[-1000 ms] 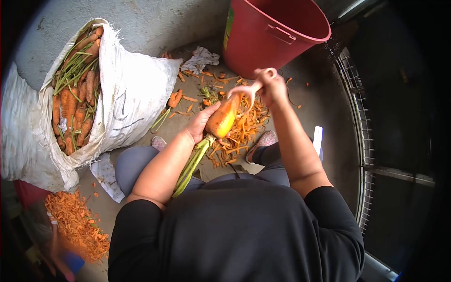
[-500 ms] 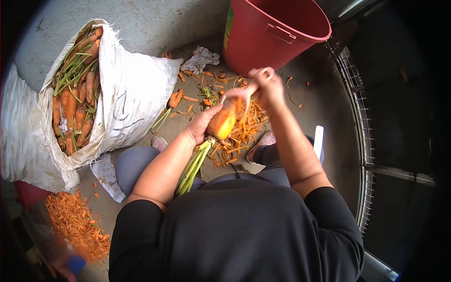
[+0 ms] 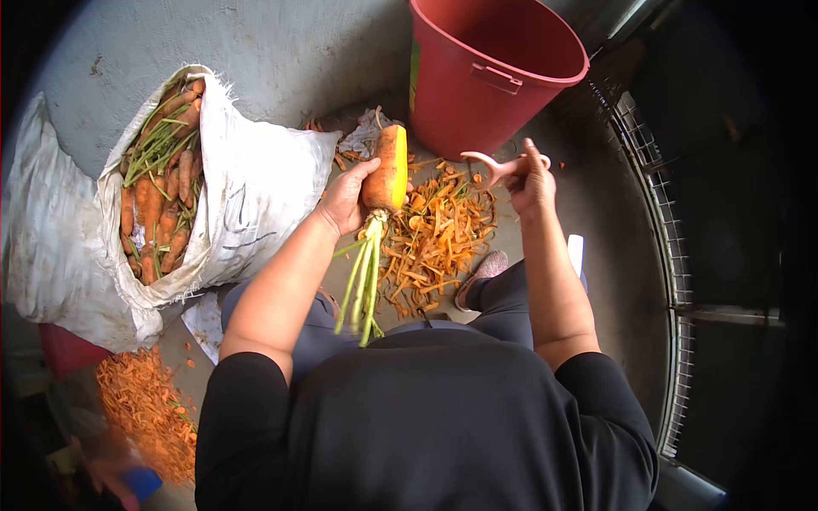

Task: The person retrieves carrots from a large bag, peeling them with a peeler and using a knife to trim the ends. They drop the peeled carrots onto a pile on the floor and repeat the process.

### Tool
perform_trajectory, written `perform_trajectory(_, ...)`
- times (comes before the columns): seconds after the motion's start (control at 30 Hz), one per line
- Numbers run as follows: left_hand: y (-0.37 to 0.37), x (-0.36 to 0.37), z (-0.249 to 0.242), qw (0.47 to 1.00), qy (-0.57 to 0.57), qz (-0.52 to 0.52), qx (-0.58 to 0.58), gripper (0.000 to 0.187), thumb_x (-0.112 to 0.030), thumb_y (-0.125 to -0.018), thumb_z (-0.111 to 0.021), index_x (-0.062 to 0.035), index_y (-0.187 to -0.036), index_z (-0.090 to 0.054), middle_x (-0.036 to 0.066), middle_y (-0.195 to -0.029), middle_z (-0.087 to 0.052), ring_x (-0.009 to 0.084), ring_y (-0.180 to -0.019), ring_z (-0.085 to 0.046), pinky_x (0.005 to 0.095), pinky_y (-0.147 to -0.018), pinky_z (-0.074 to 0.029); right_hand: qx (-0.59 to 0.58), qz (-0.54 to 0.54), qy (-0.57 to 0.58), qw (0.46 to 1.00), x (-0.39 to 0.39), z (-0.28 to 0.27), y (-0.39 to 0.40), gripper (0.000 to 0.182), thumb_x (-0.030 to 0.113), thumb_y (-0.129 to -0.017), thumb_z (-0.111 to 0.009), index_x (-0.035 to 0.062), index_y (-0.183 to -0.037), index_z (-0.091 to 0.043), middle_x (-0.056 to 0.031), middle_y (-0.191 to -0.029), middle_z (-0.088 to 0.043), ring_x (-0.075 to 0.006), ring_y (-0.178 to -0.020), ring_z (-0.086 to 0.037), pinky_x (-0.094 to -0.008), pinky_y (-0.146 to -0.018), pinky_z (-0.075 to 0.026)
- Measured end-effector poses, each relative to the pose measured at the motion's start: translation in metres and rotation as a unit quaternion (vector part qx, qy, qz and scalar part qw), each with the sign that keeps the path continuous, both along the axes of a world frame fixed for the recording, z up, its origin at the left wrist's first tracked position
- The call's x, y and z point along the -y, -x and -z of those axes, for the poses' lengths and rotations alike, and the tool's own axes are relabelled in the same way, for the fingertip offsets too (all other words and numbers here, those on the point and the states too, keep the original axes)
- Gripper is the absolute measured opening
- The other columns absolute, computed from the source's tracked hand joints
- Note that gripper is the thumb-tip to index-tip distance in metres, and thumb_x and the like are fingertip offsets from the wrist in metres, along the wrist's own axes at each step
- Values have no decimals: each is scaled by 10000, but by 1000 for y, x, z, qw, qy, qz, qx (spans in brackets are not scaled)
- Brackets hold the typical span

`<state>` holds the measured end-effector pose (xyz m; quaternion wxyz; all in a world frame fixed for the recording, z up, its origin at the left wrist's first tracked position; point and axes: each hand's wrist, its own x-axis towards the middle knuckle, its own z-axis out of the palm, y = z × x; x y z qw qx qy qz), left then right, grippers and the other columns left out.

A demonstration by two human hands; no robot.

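Note:
My left hand (image 3: 347, 198) is closed round a large carrot (image 3: 389, 170), held upright above the floor with its green stalks (image 3: 365, 277) hanging down. The carrot's right side is bright and peeled; the rest still has darker skin. Off to the right, apart from the carrot, my right hand (image 3: 532, 180) grips a pale pink peeler (image 3: 492, 168) with its forked head pointing left. Beneath and between the hands lies a pile of orange peelings (image 3: 439, 238) on the floor.
An open white sack (image 3: 256, 187) of carrots (image 3: 162, 209) leans at the left. A large red bin (image 3: 477, 94) stands at the top. More peelings (image 3: 149, 409) lie at lower left, beside a blurred hand of another person (image 3: 106, 468). Metal grating (image 3: 660, 204) runs along the right.
My right hand has drawn away from the carrot to the right with the peeler. My left hand has moved a little left, and the carrot now stands more upright.

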<state>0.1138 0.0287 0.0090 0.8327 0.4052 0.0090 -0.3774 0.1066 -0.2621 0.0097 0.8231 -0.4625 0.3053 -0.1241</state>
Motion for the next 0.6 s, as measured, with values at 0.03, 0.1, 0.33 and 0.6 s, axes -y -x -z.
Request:
perform_trajectory(0.03,-2,0,-3,999,8,33,-11,502,-402,-911,-390,-4,-1216,-374,195,-1019,-579,272,-838,-619,341,-630,-550,-3,-14,9,1000,-5,-1,2,306,243,-724,-732,123,-802,-462,-22,-670,-524,-102,-486,-465,-211,-383,-337)
perform_trajectory(0.1,-1,3,-10,998,-7,58,-1,515,-407,-898,-433,-9,-1221,-377,179,-1036,-575,286,-852,-618,345,-629,-550,37,-96,23,994,-27,-6,8,288,252,-740,-718,98,-789,-480,-28,-627,-529,-101,-441,-488,-205,-344,-352)
perform_trajectory(0.33,22,25,-16,996,-17,82,-20,459,-425,-887,-466,-14,-1080,-537,114,-927,-610,199,-854,-615,319,-742,-521,175,-274,114,939,-96,-45,25,210,163,-735,-722,43,-669,-563,-33,-621,-564,-74,-468,-479,-212,-395,-371)
perform_trajectory(0.6,53,20,-7,981,-134,44,134,587,-320,-815,-627,10,-1241,-394,133,-1174,-467,208,-1100,-466,297,-942,-377,-20,4,307,952,28,22,-44,215,207,-747,-700,53,-714,-554,-34,-572,-505,-105,-422,-446,-249,-374,-322)
